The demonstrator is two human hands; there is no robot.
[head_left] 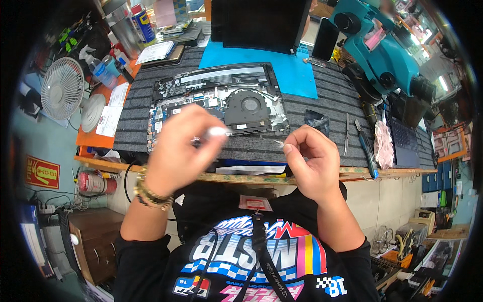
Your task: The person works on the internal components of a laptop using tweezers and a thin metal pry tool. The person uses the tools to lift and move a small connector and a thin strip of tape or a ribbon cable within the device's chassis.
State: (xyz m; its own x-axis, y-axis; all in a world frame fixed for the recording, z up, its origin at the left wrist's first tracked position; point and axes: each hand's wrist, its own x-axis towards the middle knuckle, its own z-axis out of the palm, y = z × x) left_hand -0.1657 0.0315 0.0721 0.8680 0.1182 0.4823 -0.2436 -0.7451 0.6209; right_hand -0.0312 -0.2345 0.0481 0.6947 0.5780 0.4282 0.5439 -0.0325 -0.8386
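Note:
An opened laptop base (214,103) lies on the grey striped mat, with its battery (211,78) along the far side and a round fan (250,104) at the right. Over its near left edge, my left hand (183,151) is curled and smeared by motion. A blurred whitish thing (217,132) shows at its fingertips; its kind cannot be made out. My right hand (314,163) is off the laptop's near right corner, thumb and forefinger pinched on a small pointed silvery piece (278,143). Beyond that hand lies a small dark packet (317,121).
Right of my right hand lie thin tweezers (347,133), a blue-and-black handled tool (366,148) and a pink cloth (384,146). A teal microscope (382,55) stands at the far right. A blue sheet (282,73) lies behind the laptop, below a dark screen (259,22). A fan (63,88) stands left.

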